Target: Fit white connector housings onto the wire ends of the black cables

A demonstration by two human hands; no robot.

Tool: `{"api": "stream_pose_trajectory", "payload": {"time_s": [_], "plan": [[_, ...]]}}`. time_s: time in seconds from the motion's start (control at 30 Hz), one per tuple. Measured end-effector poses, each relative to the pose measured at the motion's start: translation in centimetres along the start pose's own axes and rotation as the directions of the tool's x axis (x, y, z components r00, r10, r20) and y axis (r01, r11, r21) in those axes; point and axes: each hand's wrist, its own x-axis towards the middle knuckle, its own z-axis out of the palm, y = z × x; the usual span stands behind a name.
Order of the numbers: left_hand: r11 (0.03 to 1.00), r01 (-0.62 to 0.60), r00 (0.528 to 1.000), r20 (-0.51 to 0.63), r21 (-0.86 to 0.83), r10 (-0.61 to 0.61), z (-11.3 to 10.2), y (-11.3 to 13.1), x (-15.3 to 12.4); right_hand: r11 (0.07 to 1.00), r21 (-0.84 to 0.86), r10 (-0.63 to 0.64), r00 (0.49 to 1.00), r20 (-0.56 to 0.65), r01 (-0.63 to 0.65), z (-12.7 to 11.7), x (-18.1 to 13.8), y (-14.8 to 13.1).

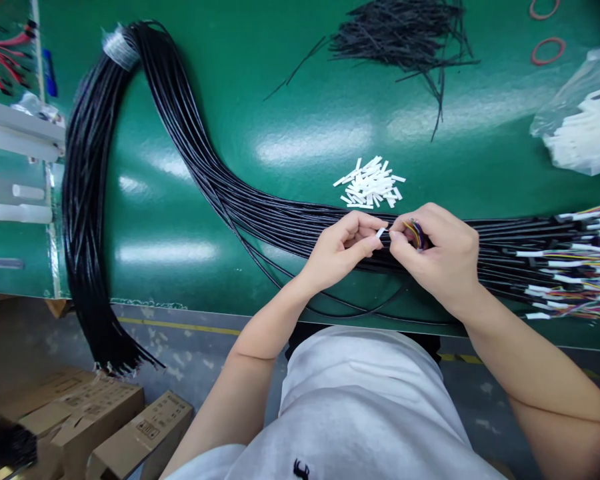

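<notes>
My left hand [341, 250] pinches a small white sleeve piece [381, 233] between thumb and fingers. My right hand [440, 257] is closed around the end of one black cable, whose coloured wires [416, 233] stick out by my fingers. The two hands meet just above a thick bundle of black cables [220, 187] lying across the green table [290, 120]. A little pile of white sleeve pieces [370, 183] lies just behind my hands.
The cable bundle loops left and hangs over the table edge [95, 320]. Finished cable ends with white sleeves and coloured wires [575, 267] fan out at right. Black thin strips [405, 33], red rubber bands [547, 50], a plastic bag of white parts [585, 127], cardboard boxes [105, 427] below.
</notes>
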Motion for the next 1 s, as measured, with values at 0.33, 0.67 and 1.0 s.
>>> {"api": "stream_pose_trajectory", "payload": {"time_s": [0.33, 0.67, 1.0], "plan": [[0.994, -0.007, 0.998, -0.054, 0.106, 0.013, 0.1, -0.37, -0.19, 0.997, -0.055, -0.062, 0.998, -0.025, 0.06, 0.44, -0.38, 0.51], [0.998, 0.026, 1.0, -0.018, 0.059, -0.025, -0.02, -0.32, -0.14, 0.983, -0.115, -0.152, 0.987, -0.045, 0.147, 0.61, -0.51, 0.57], [0.999, -0.016, 1.0, -0.005, 0.028, 0.017, -0.04, -0.35, -0.01, 0.996, 0.085, -0.009, 1.0, -0.008, 0.01, 0.32, -0.23, 0.23]]}}
